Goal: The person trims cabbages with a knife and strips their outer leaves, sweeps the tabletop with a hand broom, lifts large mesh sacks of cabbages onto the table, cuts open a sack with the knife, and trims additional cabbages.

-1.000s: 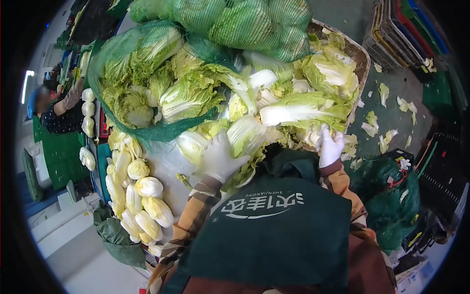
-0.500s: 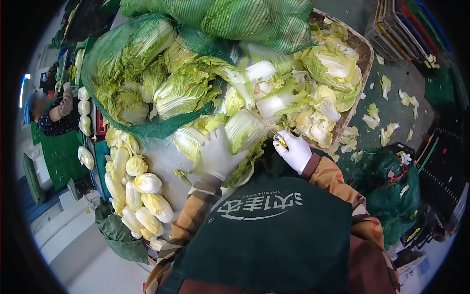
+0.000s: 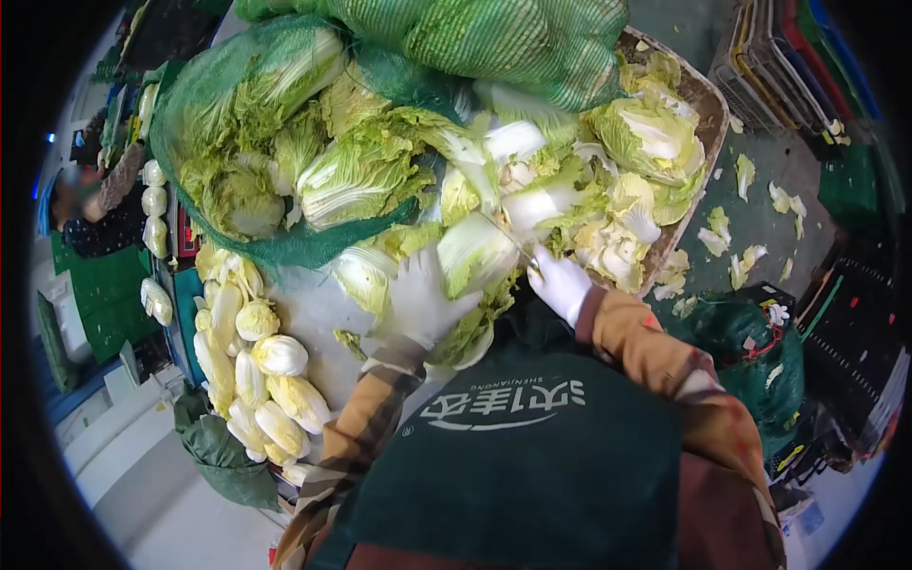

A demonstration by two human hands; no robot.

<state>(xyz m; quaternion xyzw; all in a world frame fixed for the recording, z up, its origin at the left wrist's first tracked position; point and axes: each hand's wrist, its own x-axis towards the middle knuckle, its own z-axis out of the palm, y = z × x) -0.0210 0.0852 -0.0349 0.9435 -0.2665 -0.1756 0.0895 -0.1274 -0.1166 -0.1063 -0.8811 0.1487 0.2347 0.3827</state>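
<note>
My left hand, in a white glove, grips a napa cabbage. Its fingers lie along the left side and its thumb reaches across the leaves. The fingers also border another napa cabbage on the left. My right hand, gloved too, is closed around a knife, whose handle is mostly hidden by the fingers. The thin knife blade points up and left against the white base of the gripped cabbage. Just beyond the blade lie more cabbages and loose leaves.
A green mesh bag of cabbages lies at the upper left, with another full mesh bag behind. Trimmed cabbages are piled on the metal table. Leaves litter the floor at right. Another person works at far left.
My right hand has shifted slightly left and turned, so less of the knife handle shows. The left hand stays on the cabbage. The whole view has tilted a little.
</note>
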